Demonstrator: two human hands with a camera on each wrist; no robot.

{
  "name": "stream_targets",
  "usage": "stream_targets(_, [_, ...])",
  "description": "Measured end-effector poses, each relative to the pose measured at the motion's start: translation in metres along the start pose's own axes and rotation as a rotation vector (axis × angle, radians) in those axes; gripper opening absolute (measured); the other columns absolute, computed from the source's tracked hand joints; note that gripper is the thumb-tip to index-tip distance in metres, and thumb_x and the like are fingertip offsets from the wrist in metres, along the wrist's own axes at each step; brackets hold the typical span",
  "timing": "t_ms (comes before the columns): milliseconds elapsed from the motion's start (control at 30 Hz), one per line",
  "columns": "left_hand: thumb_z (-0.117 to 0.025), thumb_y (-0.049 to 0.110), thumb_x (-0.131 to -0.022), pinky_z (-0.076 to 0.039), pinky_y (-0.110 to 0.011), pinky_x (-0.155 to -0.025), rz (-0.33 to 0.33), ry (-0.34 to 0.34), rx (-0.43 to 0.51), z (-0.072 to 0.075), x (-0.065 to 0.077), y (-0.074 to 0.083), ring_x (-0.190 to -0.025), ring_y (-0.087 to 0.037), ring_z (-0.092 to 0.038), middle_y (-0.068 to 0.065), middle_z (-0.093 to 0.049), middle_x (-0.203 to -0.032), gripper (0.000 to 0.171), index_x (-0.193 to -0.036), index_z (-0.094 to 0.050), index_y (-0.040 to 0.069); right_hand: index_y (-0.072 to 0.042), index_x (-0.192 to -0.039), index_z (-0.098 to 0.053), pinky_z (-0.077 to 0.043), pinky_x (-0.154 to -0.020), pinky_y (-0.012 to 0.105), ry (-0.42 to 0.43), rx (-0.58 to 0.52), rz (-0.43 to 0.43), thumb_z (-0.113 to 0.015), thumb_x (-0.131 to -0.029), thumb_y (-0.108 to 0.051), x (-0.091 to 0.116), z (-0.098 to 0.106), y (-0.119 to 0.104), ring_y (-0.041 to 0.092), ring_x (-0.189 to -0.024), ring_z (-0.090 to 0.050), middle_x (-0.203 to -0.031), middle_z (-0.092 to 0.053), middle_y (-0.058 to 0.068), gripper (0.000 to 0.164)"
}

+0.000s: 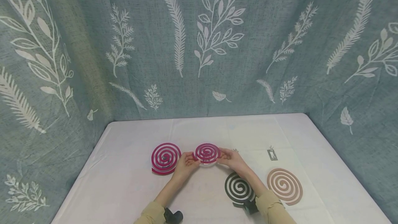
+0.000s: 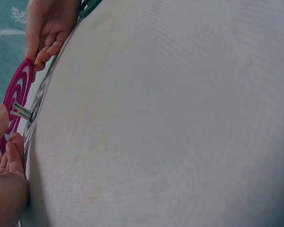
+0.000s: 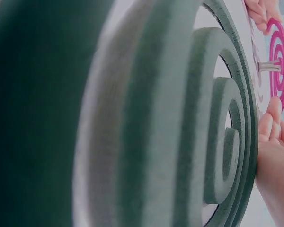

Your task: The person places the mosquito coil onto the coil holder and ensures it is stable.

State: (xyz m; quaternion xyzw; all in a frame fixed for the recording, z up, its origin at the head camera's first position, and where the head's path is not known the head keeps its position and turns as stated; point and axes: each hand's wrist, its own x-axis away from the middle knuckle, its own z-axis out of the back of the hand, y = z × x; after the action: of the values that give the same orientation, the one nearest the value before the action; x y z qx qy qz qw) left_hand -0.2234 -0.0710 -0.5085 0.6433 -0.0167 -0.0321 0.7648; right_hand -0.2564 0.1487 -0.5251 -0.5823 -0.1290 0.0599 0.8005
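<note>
My left hand (image 1: 186,167) and right hand (image 1: 234,160) pinch a magenta mosquito coil (image 1: 207,152) by its opposite edges, a little above the white table. A thin metal stand (image 2: 22,111) sticks out from the coil's underside at the middle, as both wrist views show. Just left of my left hand lies a second magenta coil (image 1: 166,158), with something grey showing at its centre. Below my right forearm is a dark green coil (image 1: 238,187), partly covered by the arm and wrist camera. A tan coil (image 1: 283,184) lies further right.
A flat metal coil stand (image 1: 272,154) lies on the white-covered table (image 1: 130,186) at the right. Another small metal piece (image 1: 235,150) shows just behind my right hand. A blue-green leaf-patterned curtain (image 1: 192,89) hangs around the back and sides.
</note>
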Motion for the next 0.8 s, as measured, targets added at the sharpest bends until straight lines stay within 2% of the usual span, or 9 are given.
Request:
stream_targets(133, [-0.069,0.008,-0.084,-0.047,-0.009,-0.076,0.005,0.008,-0.01,-0.001,-0.009,-0.018,-0.091,-0.017,-0.057,-0.025,-0.061,-0.104,0.049,-0.123,-0.046,-0.012,0.003,-0.137,-0.044,-0.047,-0.077,0.022,-0.003,0.004,0.004,-0.069,-0.086,-0.019,0.0,0.0,-0.001,0.01,-0.082,-0.056,-0.095,-0.061,0.006,0.061])
stream_targets(500, [-0.069,0.008,-0.084,-0.047,-0.009,-0.077,0.009,0.007,-0.007,-0.001,-0.01,-0.02,-0.091,-0.014,-0.057,-0.023,-0.061,-0.105,0.049,-0.123,-0.046,-0.011,0.003,-0.137,-0.045,-0.048,-0.076,0.021,0.008,0.005,-0.001,-0.069,-0.085,-0.019,0.001,0.0,-0.002,0.01,-0.081,-0.056,-0.096,-0.061,0.007,0.061])
stream_targets(800, [-0.066,0.005,-0.086,-0.048,-0.012,-0.078,0.015,-0.014,-0.036,0.0,-0.008,-0.017,-0.097,-0.026,-0.057,-0.027,-0.059,-0.107,0.049,-0.124,-0.043,-0.014,0.005,-0.136,-0.044,-0.046,-0.077,0.022,0.02,0.047,0.0,-0.066,-0.087,-0.015,0.003,-0.002,-0.007,0.01,-0.081,-0.055,-0.095,-0.062,0.007,0.058])
